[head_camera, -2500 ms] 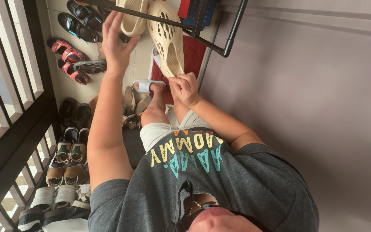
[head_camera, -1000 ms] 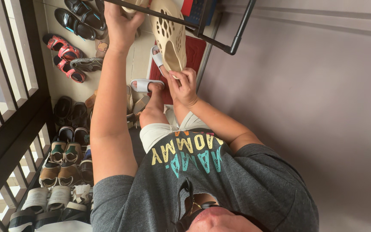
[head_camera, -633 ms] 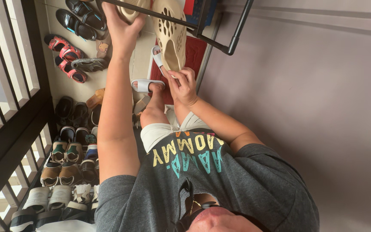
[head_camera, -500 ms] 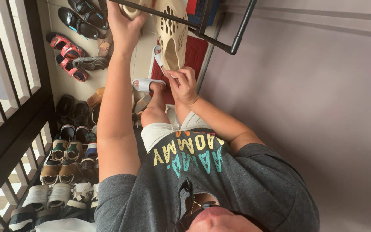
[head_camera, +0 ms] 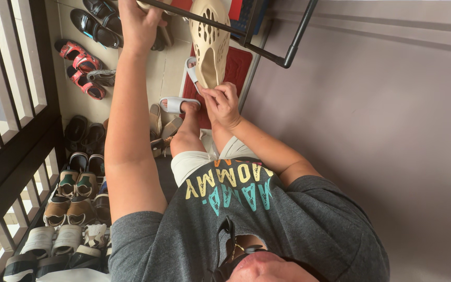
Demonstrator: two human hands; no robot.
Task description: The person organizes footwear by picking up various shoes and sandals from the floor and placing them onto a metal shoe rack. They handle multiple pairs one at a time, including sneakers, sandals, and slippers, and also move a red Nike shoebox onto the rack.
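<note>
My right hand (head_camera: 224,104) pinches the heel of a beige perforated foam clog (head_camera: 210,36), which stands toe-up against the black metal rack bar (head_camera: 199,18). My left hand (head_camera: 137,21) reaches up to the top edge of the view, closed around a second beige clog (head_camera: 149,4). Only a sliver of that clog shows behind the bar. Below my right hand is my foot in a white slide sandal (head_camera: 176,104).
Several pairs of shoes and sandals line the tiled floor at the left, among them red sandals (head_camera: 79,70) and black ones (head_camera: 97,23). A slatted railing (head_camera: 6,104) runs down the left side. A red mat (head_camera: 238,68) lies under the rack, and a plain wall (head_camera: 371,130) fills the right.
My left arm has stretched farther up and left, carrying the second clog almost out of view. My right hand has stayed on the first clog's heel, and the clog has turned more edge-on.
</note>
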